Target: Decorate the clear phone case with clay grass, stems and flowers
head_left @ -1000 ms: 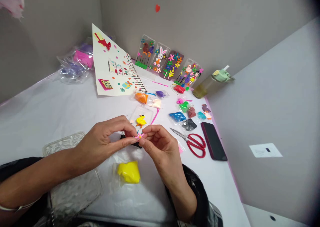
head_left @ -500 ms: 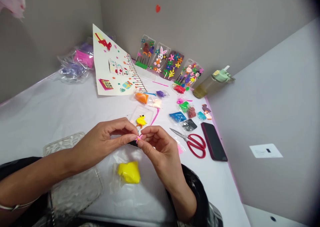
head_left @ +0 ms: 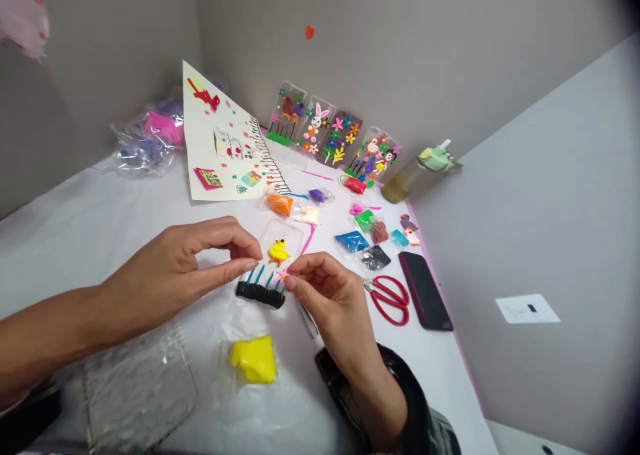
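Observation:
Between the thumb and forefinger of my right hand (head_left: pixel 333 298) is a small pink clay flower (head_left: pixel 282 275) with a yellow centre. It is held over the clear phone case (head_left: pixel 295 233) on the table. My left hand (head_left: pixel 200 258) hovers at the case's left edge, thumb and forefinger slightly apart, with nothing visible in them. The case carries a yellow clay duck (head_left: pixel 279 251), blue-green clay stems (head_left: pixel 259 273) and a black clay strip (head_left: pixel 260 295) along its near end. My right fingers hide part of its right side.
A bag of yellow clay (head_left: pixel 254 359) lies nearest me, beside a clear textured mat (head_left: pixel 140 388). On the right are red-handled scissors (head_left: pixel 391 299), a phone (head_left: pixel 425 291) and several clay packets (head_left: pixel 353 241). Decorated cases (head_left: pixel 314 121) lean on the wall near a bottle (head_left: pixel 415 171).
My left hand has let go of the flower and drawn back to the left. The flower stays in my right fingers, and the case's stems and black strip have come into view.

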{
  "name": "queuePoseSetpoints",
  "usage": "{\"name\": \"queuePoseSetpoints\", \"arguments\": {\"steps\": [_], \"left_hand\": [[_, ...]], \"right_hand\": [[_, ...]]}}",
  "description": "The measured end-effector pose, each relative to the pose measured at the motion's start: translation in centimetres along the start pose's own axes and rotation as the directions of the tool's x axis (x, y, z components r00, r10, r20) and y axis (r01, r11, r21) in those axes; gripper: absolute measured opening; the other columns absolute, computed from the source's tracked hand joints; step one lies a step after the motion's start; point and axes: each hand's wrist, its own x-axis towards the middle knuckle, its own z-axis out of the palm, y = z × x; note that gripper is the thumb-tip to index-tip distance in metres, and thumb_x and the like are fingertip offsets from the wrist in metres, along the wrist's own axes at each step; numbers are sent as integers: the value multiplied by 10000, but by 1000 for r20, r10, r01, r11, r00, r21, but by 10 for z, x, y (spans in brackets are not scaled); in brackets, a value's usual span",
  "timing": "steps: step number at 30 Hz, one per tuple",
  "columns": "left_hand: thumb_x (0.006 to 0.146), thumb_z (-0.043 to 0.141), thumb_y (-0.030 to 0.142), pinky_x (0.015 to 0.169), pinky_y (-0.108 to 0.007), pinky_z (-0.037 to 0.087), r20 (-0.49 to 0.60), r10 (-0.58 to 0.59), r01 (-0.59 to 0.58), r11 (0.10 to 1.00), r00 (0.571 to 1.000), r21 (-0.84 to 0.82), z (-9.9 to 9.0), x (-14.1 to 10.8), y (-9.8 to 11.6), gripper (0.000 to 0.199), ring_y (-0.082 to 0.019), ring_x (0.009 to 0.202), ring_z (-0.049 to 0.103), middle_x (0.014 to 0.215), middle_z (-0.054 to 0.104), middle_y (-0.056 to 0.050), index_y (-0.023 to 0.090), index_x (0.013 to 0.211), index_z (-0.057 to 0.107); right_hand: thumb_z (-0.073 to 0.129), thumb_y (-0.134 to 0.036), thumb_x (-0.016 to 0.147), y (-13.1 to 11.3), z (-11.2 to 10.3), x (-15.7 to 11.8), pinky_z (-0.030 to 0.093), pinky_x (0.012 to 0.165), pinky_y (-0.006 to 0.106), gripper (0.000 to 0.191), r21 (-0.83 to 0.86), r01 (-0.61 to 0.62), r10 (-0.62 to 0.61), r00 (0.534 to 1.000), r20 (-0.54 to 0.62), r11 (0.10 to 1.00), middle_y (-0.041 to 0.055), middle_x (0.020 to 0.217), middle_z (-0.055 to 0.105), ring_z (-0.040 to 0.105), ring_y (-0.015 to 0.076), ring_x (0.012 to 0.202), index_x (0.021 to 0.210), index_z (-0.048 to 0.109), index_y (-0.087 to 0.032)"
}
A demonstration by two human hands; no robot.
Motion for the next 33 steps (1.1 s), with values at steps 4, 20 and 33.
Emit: {"name": "queuePoseSetpoints", "arguments": {"steps": [4,20,33], "left_hand": [[1029,726,394,810,-241,548,99,67,-76,993,993,86,-9,18,-7,159,-181,870,712,940,796,25,288,969,827],[1144,700,406,1110,-334,485,108,132,-141,986,985,84,23,12,-58,133,-213,1038,702,1024,807,25,323,1083,784],[1176,621,269,1295,-312,328,127,299,-322,910,946,261,14,21,-67,133,-152,983,710,1011,762,77,305,1118,734]], "right_hand": [[965,-343,851,2,-5,12,575,793,344,186,-36,-11,12,1000,18,999,0,870,809,719,194,805,885,803,-258],[903,-326,909,30,-1,23,573,773,305,115,-101,-135,136,991,6,986,7,866,828,726,186,810,897,817,-250],[759,-155,1026,13,-9,15,647,780,233,130,-389,179,-232,968,-94,904,-8,990,848,788,147,866,1026,831,-263]]}}
